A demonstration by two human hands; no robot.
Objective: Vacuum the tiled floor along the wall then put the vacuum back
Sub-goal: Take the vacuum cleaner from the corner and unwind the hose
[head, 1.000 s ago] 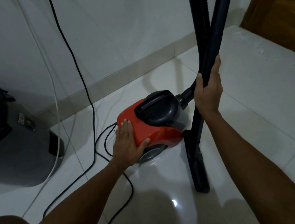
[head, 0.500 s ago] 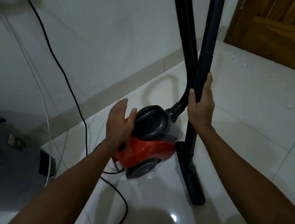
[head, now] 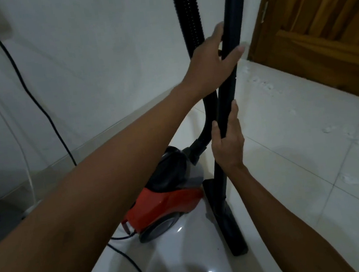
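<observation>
Here, the person stands over a red canister vacuum cleaner (head: 166, 205) that sits on the white tiled floor (head: 302, 166), close to the white wall (head: 97, 66) and its pale skirting. The black wand (head: 233, 38) stands almost upright just to the right of the red body, and its flat floor nozzle (head: 226, 222) rests on the tiles beside the vacuum's wheel.

The left hand (head: 210, 64) is high on the wand; the fingers wrap around the tube from the left side and the thumb lies across its front, so it grips the tube. The right hand (head: 228, 145) is lower on the same wand, with fingers and thumb curled around it from both sides. Both forearms reach forward from the bottom of the view, and the left one crosses in front of a part of the vacuum.

The ribbed black hose (head: 189, 21) goes up just beside the wand, on its left, and curves down into the dark top of the canister. A black power cord (head: 33, 95) hangs from a plug high on the wall and comes down to the floor, where it loops near the vacuum's back end. A thin white cable (head: 21, 155) hangs beside it. At the right there is a wooden door (head: 319, 28), and some small white specks lie on the tiles in front of it.
</observation>
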